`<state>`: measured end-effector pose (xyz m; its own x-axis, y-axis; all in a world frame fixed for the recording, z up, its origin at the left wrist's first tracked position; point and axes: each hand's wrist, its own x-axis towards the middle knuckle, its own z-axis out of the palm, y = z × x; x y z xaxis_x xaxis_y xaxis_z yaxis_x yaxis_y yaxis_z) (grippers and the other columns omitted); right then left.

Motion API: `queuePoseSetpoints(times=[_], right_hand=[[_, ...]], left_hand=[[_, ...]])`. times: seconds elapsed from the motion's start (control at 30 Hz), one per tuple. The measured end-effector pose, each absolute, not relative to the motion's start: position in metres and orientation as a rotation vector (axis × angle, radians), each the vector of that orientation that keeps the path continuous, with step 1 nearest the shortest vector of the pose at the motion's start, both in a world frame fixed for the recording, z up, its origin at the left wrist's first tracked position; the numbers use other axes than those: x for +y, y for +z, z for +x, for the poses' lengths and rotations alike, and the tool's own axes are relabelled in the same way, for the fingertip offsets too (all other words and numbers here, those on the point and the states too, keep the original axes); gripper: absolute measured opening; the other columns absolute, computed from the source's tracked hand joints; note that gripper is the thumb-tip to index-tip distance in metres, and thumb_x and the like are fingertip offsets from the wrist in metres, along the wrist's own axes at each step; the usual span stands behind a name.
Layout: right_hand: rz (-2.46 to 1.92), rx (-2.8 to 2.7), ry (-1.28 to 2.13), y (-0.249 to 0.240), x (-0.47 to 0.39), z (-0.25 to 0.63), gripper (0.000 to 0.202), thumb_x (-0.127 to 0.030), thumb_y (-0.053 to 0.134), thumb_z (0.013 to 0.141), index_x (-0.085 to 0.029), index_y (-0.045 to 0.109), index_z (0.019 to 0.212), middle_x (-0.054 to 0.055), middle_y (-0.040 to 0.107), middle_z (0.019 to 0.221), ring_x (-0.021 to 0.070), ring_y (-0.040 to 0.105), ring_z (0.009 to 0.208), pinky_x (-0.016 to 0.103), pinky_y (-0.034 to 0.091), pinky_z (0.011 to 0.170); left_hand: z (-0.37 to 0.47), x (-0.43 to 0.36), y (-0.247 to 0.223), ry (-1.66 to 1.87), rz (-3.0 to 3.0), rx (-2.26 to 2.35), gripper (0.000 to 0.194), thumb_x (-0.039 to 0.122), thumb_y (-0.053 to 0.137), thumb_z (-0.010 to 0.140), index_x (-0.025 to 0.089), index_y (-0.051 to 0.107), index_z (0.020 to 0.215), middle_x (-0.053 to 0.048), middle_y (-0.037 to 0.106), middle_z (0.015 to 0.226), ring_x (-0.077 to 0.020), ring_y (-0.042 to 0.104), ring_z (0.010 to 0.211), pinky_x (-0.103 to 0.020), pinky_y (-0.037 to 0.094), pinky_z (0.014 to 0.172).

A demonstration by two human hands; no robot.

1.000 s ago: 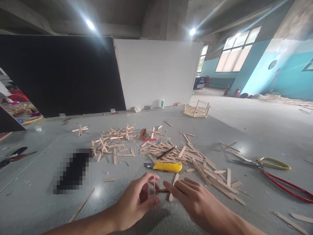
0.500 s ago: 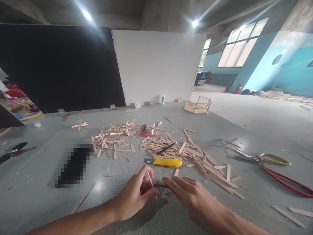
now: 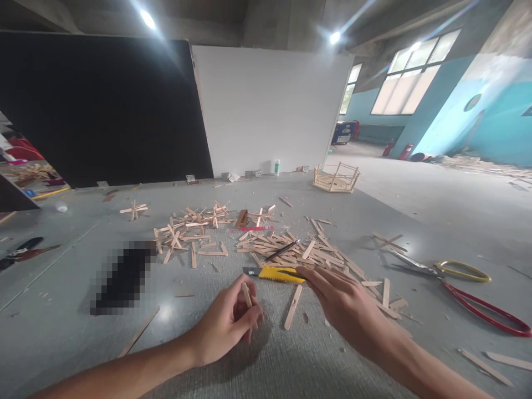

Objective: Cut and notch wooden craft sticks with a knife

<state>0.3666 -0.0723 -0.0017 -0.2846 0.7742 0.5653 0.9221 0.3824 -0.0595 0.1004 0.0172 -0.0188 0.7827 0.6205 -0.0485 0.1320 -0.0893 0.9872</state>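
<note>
My left hand [image 3: 228,316], low in the centre of the head view, pinches a wooden craft stick [image 3: 246,295] that stands tilted between thumb and fingers. My right hand [image 3: 338,296] is closed on a slim dark tool [image 3: 286,271], its tip showing past the fingers above the yellow utility knife [image 3: 270,274]; its exact kind is unclear. The knife lies on the table with its blade to the left. Between my hands a loose stick [image 3: 293,308] with a small mark lies on the table.
Behind the knife spreads a pile of craft sticks [image 3: 328,254] with a dark pen [image 3: 282,251] on it. Large scissors [image 3: 436,271] lie at right. Further back stand a stick frame [image 3: 336,178], a small bottle [image 3: 276,167] and a white panel [image 3: 270,111]. A pixelated dark patch [image 3: 124,277] is at left.
My right hand has moved away from the left, forward and right to the knife, with the dark tool in it. My left hand has shifted slightly left, keeping the craft stick.
</note>
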Motion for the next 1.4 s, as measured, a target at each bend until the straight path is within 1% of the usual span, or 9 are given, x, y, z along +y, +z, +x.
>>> queuePoseSetpoints(times=[0.17,0.47,0.73,0.87,0.97,1.03,1.13,1.3,1.4], right_hand=[[-1.508,-2.248,-0.232,-0.007,-0.079,0.355,0.045,0.002,0.041,0.095,-0.014,0.059,0.133,0.011,0.074,0.099,0.0226,0.071,0.082,0.037,0.057,0.072],[-1.506,-2.269,-0.075,-0.001,-0.081,0.352,0.031,-0.007,0.038,0.102,-0.017,0.062,0.119,0.007,0.069,0.089,0.0176,0.067,0.071,0.03,0.048,0.061],[-1.423,-2.151,0.033,-0.012,-0.087,0.337,0.02,-0.026,0.051,0.106,-0.017,0.061,0.121,0.005,0.074,0.083,0.0151,0.067,0.062,0.027,0.044,0.058],[-1.338,-2.215,0.09,-0.023,-0.089,0.323,0.021,-0.017,0.047,0.104,-0.016,0.067,0.099,0.0,0.066,0.066,0.0118,0.055,0.05,0.028,0.035,0.051],[-1.342,-2.219,0.056,-0.025,-0.088,0.323,0.028,-0.013,0.043,0.104,-0.017,0.066,0.089,0.0,0.062,0.062,0.0108,0.052,0.048,0.028,0.035,0.052],[-1.341,-2.175,-0.001,-0.022,-0.086,0.327,0.025,-0.016,0.045,0.106,-0.016,0.067,0.096,0.001,0.067,0.066,0.0116,0.057,0.051,0.027,0.038,0.054],[-1.356,-2.136,-0.027,-0.017,-0.084,0.336,0.023,-0.02,0.045,0.107,-0.017,0.067,0.101,0.002,0.071,0.07,0.0127,0.064,0.056,0.026,0.041,0.055],[-1.427,-2.208,0.038,-0.01,-0.085,0.338,0.029,-0.032,0.043,0.11,-0.017,0.06,0.127,0.006,0.077,0.088,0.0176,0.07,0.064,0.03,0.044,0.057],[-1.511,-2.29,0.152,-0.005,-0.084,0.337,0.03,-0.036,0.039,0.111,-0.018,0.062,0.115,0.004,0.073,0.086,0.017,0.065,0.06,0.031,0.039,0.055]], left_hand=[[0.099,0.018,-0.016,0.454,1.636,0.581,0.034,0.049,0.062,0.1,0.019,0.049,0.09,-0.005,0.064,0.096,-0.0137,0.062,0.077,-0.021,0.046,0.062],[0.102,0.021,-0.021,0.455,1.578,0.527,0.03,0.044,0.064,0.1,0.015,0.067,0.107,-0.009,0.07,0.104,-0.0173,0.066,0.086,-0.03,0.057,0.078],[0.101,0.018,-0.025,0.439,1.455,0.502,0.035,0.041,0.073,0.095,0.018,0.062,0.12,-0.009,0.071,0.107,-0.0182,0.069,0.086,-0.033,0.061,0.076],[0.099,0.02,-0.024,0.375,1.4,0.521,0.047,0.038,0.077,0.093,0.02,0.056,0.13,-0.008,0.073,0.108,-0.0192,0.072,0.088,-0.036,0.06,0.083],[0.099,0.02,-0.022,0.333,1.448,0.533,0.047,0.042,0.074,0.094,0.02,0.056,0.131,-0.008,0.073,0.108,-0.0176,0.071,0.083,-0.031,0.057,0.076],[0.099,0.019,-0.019,0.331,1.572,0.583,0.04,0.048,0.066,0.098,0.019,0.061,0.126,-0.005,0.073,0.098,-0.0137,0.064,0.07,-0.025,0.05,0.063],[0.101,0.017,-0.017,0.385,1.912,0.651,0.038,0.049,0.052,0.105,0.017,0.069,0.096,0.002,0.059,0.069,-0.0108,0.047,0.057,-0.024,0.034,0.055],[0.102,0.012,-0.019,0.438,2.162,0.637,0.042,0.04,0.043,0.109,0.019,0.058,0.075,0.005,0.045,0.062,-0.0117,0.041,0.055,-0.027,0.028,0.056],[0.099,0.009,-0.02,0.412,2.226,0.694,0.042,0.034,0.039,0.108,0.021,0.044,0.068,0.005,0.044,0.06,-0.0121,0.042,0.054,-0.028,0.026,0.056]])
